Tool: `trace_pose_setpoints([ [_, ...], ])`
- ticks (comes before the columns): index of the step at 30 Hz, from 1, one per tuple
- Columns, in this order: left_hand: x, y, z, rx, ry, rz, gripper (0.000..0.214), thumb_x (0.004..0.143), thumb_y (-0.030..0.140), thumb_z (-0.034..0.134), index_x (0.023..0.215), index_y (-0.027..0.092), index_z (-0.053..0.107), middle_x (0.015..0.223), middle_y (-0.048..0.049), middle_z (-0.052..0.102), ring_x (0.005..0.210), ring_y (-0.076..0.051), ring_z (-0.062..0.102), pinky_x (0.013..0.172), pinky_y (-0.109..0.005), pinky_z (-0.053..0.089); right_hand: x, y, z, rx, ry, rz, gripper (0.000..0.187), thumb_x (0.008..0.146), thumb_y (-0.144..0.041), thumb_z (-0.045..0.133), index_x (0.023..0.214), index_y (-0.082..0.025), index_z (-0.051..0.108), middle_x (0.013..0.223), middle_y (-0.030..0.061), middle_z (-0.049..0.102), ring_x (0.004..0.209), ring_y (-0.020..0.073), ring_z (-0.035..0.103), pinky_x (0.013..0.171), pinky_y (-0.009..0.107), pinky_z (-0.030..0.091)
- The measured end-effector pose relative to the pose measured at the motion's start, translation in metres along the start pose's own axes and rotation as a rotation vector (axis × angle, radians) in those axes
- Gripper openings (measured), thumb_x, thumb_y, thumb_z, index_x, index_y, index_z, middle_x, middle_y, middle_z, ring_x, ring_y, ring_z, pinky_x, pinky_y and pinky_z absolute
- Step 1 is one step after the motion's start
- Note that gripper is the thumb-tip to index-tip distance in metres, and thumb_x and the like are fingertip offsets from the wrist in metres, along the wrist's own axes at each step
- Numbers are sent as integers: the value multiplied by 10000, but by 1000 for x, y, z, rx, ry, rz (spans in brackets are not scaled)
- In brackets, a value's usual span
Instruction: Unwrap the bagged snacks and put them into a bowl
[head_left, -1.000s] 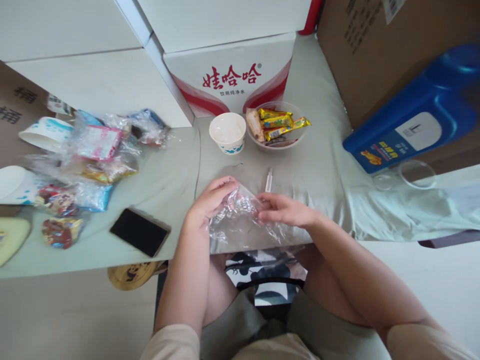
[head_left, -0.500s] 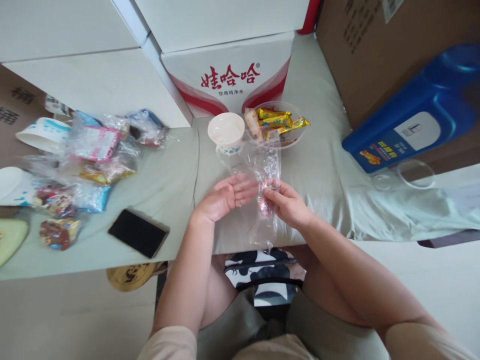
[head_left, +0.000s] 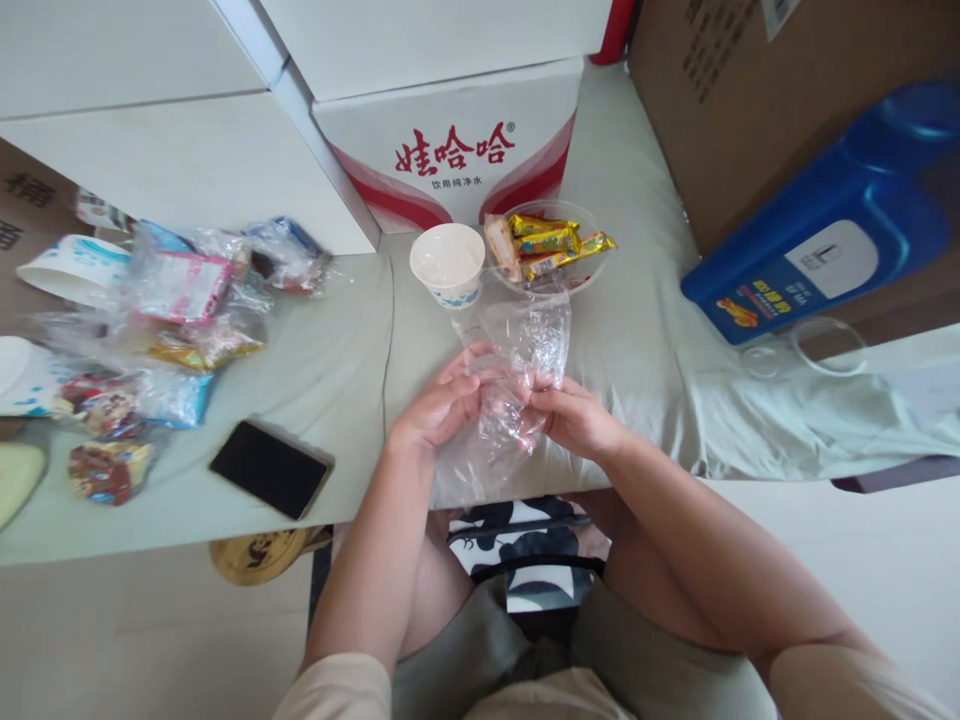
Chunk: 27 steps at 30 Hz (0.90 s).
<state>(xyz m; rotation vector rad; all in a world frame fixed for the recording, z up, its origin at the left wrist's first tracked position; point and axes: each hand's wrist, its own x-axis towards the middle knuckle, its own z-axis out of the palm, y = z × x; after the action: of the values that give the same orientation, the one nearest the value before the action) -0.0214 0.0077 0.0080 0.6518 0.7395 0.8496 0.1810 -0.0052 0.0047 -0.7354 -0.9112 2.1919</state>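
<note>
Between my hands, above the cloth-covered surface, is a crumpled clear plastic bag [head_left: 517, 350]. My left hand [head_left: 442, 398] closes on the bag's left side, thumb over the film. On the other side my right hand [head_left: 576, 412] pinches the bag between thumb and fingers. Pinkish patches show through the film, and I cannot make out whether they are fingers or something inside. Just beyond stand a white paper cup [head_left: 448, 262] and a clear round plastic bowl [head_left: 589, 278] with several yellow-wrapped snack sticks [head_left: 551, 240] in it.
Several packaged snacks [head_left: 184, 290] and tipped paper cups [head_left: 75, 268] lie at the left, with a black phone [head_left: 270, 468] nearer me. A white carton [head_left: 457, 165] stands at the back. To the right are a big blue bottle-shaped container [head_left: 825, 220] and a clear lid [head_left: 829, 347].
My left hand has gone from flat and outstretched to gripping the bag. The bag is now spread wider and bunched between both hands.
</note>
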Motion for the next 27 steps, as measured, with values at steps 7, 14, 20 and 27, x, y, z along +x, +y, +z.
trace_pose_setpoints([
  [7,2,2,-6,-2,119,-4,742,675,334,877,1343,268,561,1200,-98,752,767,-166,733,655,-268,556,-1,-2,0,2,1,20,305,764,-429,776,839,-219,567,697,15,728,531,138,645,516,254,507],
  [14,5,3,-7,-29,180,-9,554,687,303,854,1199,209,663,1002,-78,785,660,-141,688,584,-236,517,-1,-3,3,-1,110,-32,346,715,-458,822,833,-218,603,626,-26,645,540,138,627,494,242,446],
  [20,4,4,-8,-101,175,3,515,649,270,890,1120,148,723,797,-30,766,595,-97,658,543,-173,485,1,1,1,-65,96,-32,352,734,-476,810,827,-203,608,648,-17,643,545,123,597,504,246,414],
  [27,4,5,-1,-137,242,9,330,618,251,876,897,144,737,728,-2,726,620,-114,667,564,-206,522,1,1,1,-161,74,-38,329,785,-480,751,857,-210,579,655,-22,641,547,119,580,522,254,387],
])
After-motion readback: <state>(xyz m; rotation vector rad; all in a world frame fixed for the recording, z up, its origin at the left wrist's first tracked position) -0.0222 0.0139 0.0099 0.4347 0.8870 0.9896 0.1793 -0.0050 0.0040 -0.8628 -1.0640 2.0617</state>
